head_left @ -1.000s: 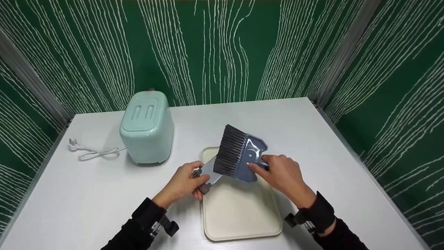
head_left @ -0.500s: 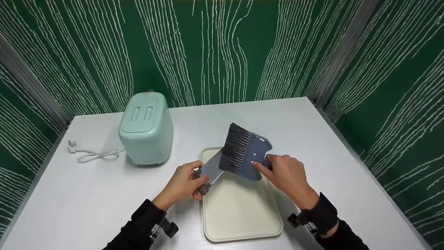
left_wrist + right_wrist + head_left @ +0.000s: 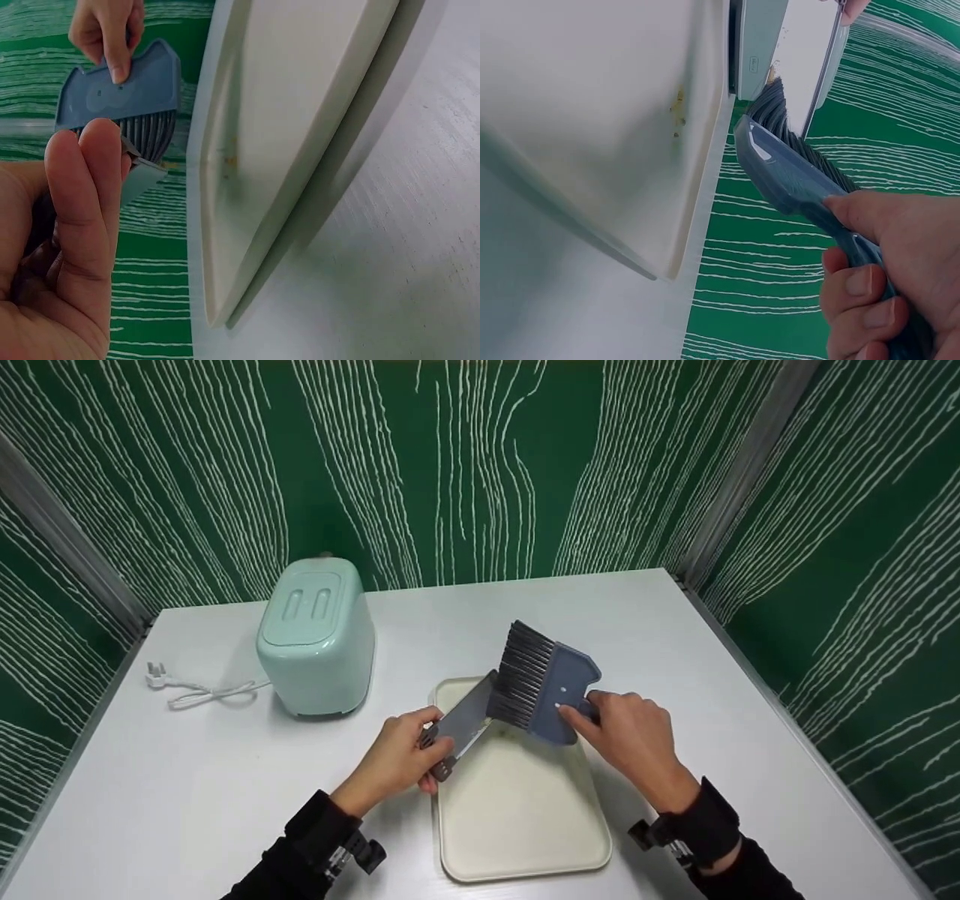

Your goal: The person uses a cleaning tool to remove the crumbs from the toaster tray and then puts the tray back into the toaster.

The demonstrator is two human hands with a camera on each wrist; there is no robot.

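Observation:
In the head view, my left hand (image 3: 401, 751) grips the dark end of a flat grey metal crumb tray (image 3: 463, 721), tilted over a cream serving tray (image 3: 525, 825). My right hand (image 3: 634, 739) holds the handle of a blue-grey hand brush (image 3: 568, 690) with its thumb pressed on the back. The black bristles touch the crumb tray's far end. Seen from the right wrist, specks dot the crumb tray (image 3: 801, 56), and the brush (image 3: 795, 176) bends its bristles against it. Yellowish crumbs (image 3: 678, 112) lie on the serving tray below.
A mint-green toaster (image 3: 322, 637) stands at the back left of the white table (image 3: 225, 780). Its white cord and plug (image 3: 156, 676) lie to its left. Green walls with white lines rise behind and at both sides.
My right hand has drawn the brush to the right and slightly away, uncovering more of the crumb tray. Crumbs now show at its edge and on the serving tray. My left hand stays nearly still.

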